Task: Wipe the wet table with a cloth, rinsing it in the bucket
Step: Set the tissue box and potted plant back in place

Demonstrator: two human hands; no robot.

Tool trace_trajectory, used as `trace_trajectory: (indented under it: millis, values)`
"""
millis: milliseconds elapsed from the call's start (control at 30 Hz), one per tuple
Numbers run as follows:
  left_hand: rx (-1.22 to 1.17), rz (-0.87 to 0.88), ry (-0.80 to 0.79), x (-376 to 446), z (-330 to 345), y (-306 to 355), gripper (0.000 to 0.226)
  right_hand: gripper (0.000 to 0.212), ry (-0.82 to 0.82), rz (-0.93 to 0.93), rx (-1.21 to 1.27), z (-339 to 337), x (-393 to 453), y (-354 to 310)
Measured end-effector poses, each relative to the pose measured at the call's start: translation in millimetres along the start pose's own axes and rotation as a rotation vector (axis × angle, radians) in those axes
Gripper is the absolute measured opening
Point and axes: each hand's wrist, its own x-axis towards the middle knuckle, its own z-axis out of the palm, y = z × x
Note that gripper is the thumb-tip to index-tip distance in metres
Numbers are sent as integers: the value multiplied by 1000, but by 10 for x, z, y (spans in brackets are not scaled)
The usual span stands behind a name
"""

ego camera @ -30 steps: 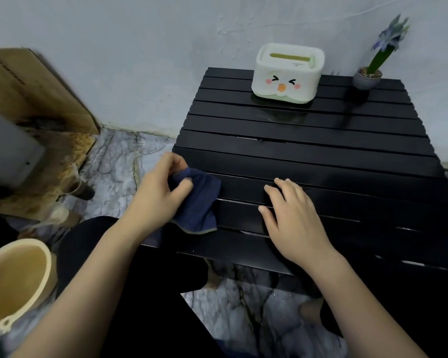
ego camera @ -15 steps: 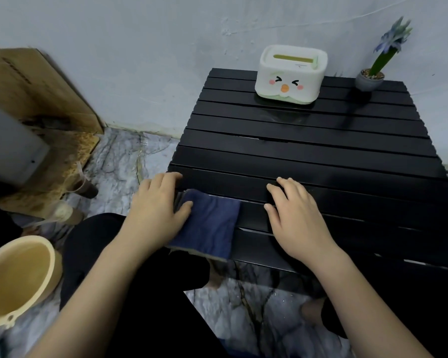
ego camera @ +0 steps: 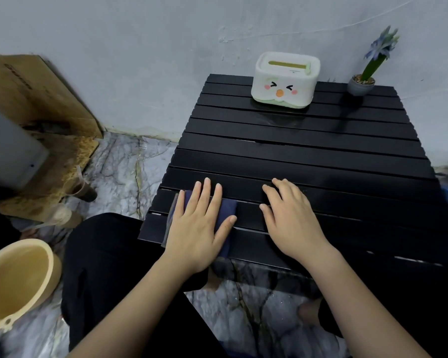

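Flat palm on the cloth, lower centre of the frame.
Our left hand presses the dark blue cloth with straight fingers on the slatted black counter; our right hand rests flat beside it. We judge a long stroke could knock the tissue box, or snag cloth in the slats.

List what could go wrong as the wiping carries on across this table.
1. A sweep toward the wall could knock the tissue box or the small flower pot at the table's far edge.
2. The cloth under the left hand could snag in the gaps between slats.
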Motion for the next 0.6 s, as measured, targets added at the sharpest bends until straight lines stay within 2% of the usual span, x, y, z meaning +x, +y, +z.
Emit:
trace_trajectory:
  millis: [167, 233, 300, 367, 467, 600]
  values:
    - [-118, -30, -53, 38, -93, -2, 79, 43, -5, -9, 16, -35, 4, 18]
    - [-168, -39, 38, 127, -182, 2, 70, 42, 3, -26, 37, -100, 29, 23]
    - [-228, -17, 183, 289, -296, 9, 48, 42, 52, -54, 66, -206, 101, 36]
    - [-390, 5, 280, 537, -432, 28, 31, 44, 136, -74, 89, -349, 248, 75]
    - [-618, 53, 366, 1048, -598, 52, 27, 51, 241, -60, 139, -595, 609, 218]
    - [-701, 146, 407, 1832, -726, 72, 34, 67, 289, 15, 246, -867, 1213, 531]
